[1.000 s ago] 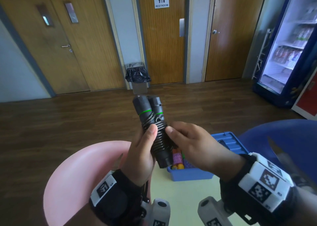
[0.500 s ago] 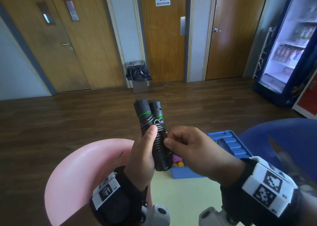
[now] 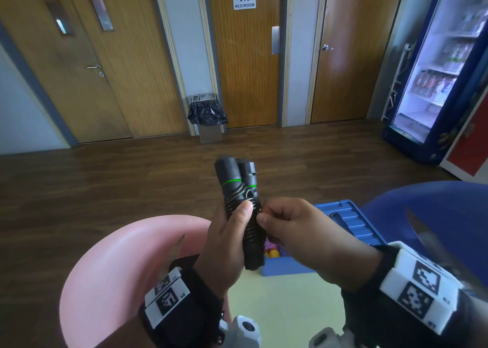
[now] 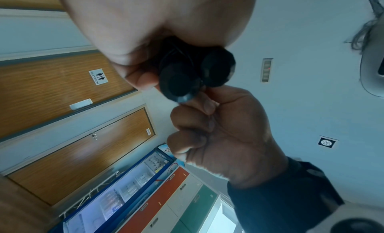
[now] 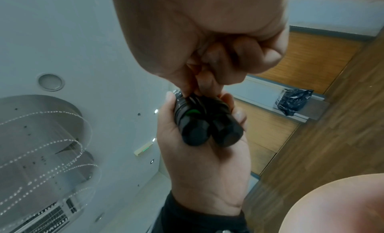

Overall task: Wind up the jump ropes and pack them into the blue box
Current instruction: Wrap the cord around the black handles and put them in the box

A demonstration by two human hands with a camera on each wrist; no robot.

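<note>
A black jump rope (image 3: 239, 189) with green rings has its two handles side by side, thin cord wound round them. My left hand (image 3: 224, 242) grips the bundle upright in mid-air, thumb pressed on the coils. My right hand (image 3: 295, 231) pinches the cord at the bundle's right side with thumb and forefinger. The handle ends show in the left wrist view (image 4: 187, 77) and the right wrist view (image 5: 207, 130). The blue box (image 3: 287, 268) stands on the table behind the hands, with colourful items inside and its lid (image 3: 351, 221) open at the back.
The pale yellow table (image 3: 285, 302) lies below my hands. A pink chair (image 3: 111, 276) stands at the left, a blue chair (image 3: 435, 215) at the right. Beyond are the wooden floor, doors, a bin (image 3: 207, 118) and a drinks fridge (image 3: 438, 83).
The bundle has sunk slightly and stayed in my left hand. My right fingers have shifted from beside the coils to pinching the cord closer to my left thumb.
</note>
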